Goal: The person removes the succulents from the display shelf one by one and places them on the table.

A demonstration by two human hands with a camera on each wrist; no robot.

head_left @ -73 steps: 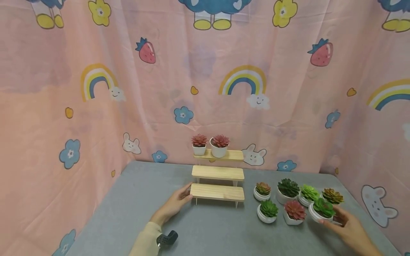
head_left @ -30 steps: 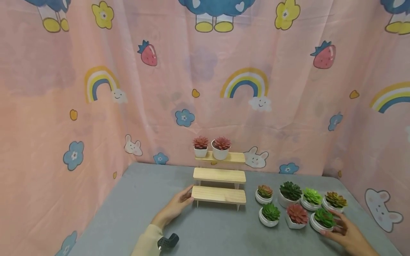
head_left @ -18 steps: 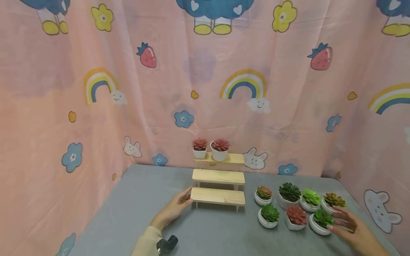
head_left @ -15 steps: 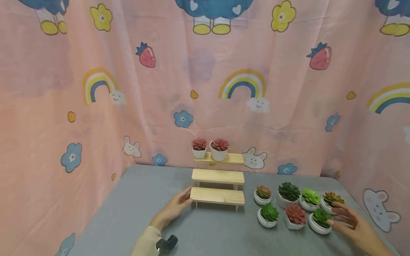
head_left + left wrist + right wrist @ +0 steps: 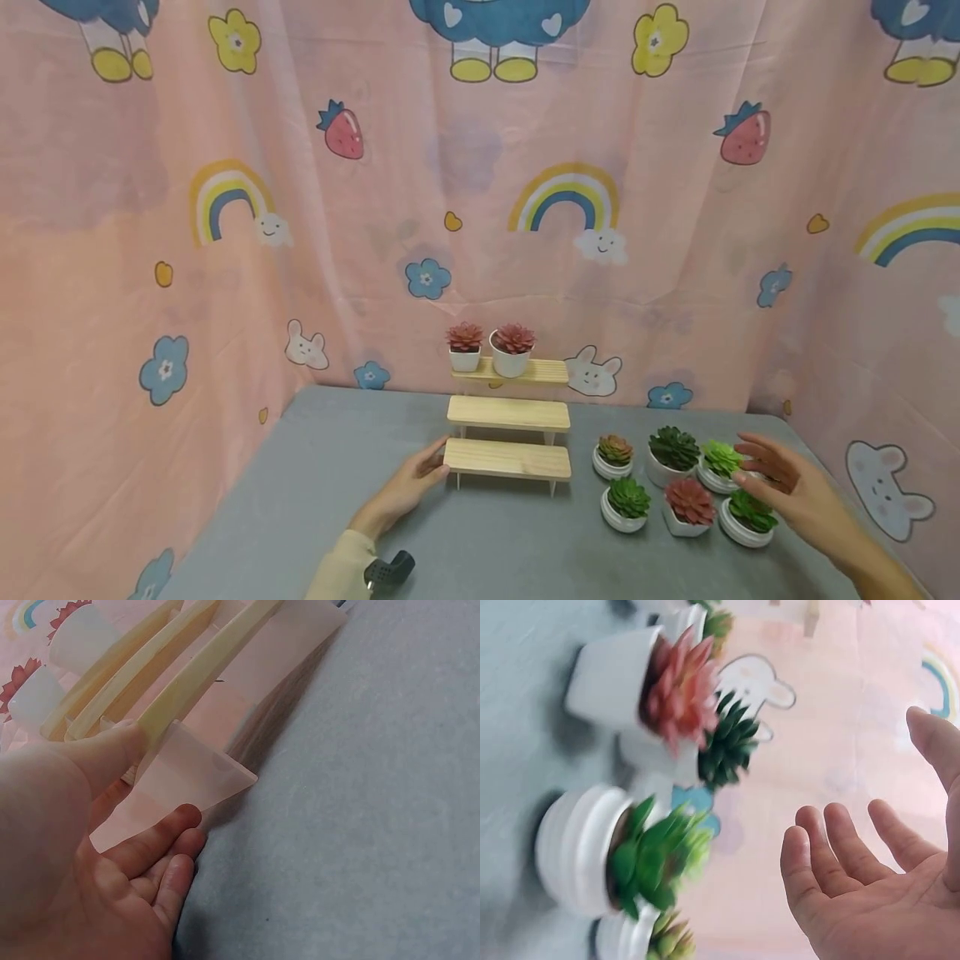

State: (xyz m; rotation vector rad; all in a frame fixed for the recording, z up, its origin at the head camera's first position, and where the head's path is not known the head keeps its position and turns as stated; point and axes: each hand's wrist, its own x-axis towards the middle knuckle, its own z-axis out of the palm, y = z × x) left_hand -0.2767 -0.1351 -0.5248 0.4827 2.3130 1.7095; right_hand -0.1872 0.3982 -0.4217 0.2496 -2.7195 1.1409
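A three-tier wooden display stand (image 5: 507,458) with translucent legs stands mid-table. My left hand (image 5: 405,483) holds its lowest tier at the left end; in the left wrist view the thumb lies on the board's end and the fingers curl by the frosted leg (image 5: 180,787). Over the potted succulents at the right, my right hand (image 5: 795,492) hovers with spread fingers and holds nothing. Below it sits a green succulent (image 5: 750,512) in a round white pot; the light green succulent (image 5: 722,460) is just left of its fingertips. The hand hides the yellowish succulent (image 5: 671,937) in the head view.
Two pink succulents (image 5: 512,346) in white pots stand on the top tier. Right of the stand, several more potted succulents include a red one (image 5: 690,504), a dark green one (image 5: 673,450) and an orange-green one (image 5: 615,452). A patterned pink curtain (image 5: 390,208) hangs behind the grey table (image 5: 300,467).
My right hand set the green succulent down at the front right, let go of it, then rose up and leftward over the plants. My left hand has stayed at the stand.
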